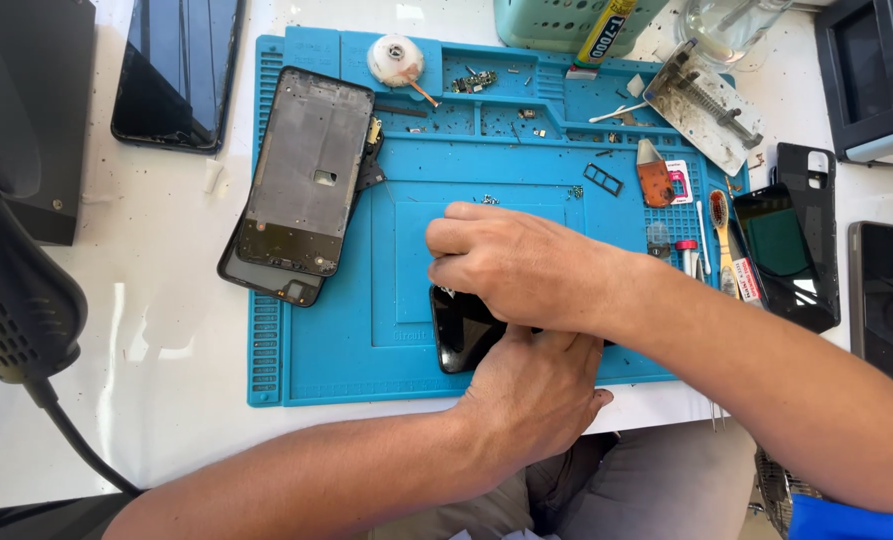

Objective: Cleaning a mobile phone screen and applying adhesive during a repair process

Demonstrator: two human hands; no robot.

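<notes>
A black phone (463, 330) lies on the blue repair mat (406, 200) near its front edge, mostly covered by both hands. My right hand (516, 265) reaches in from the right and rests on top of the phone, fingers curled over its far end. My left hand (536, 390) comes from the lower left and grips the phone's near side from beneath the right hand. Only the phone's dark left corner shows.
A grey phone frame (306, 170) lies stacked on another phone at the mat's left. Small screws, a white round part (394, 58), a metal clamp tool (706, 105), tweezers and several dark phones (791, 250) sit at the back and right. A black device with a cable (11, 300) stands left.
</notes>
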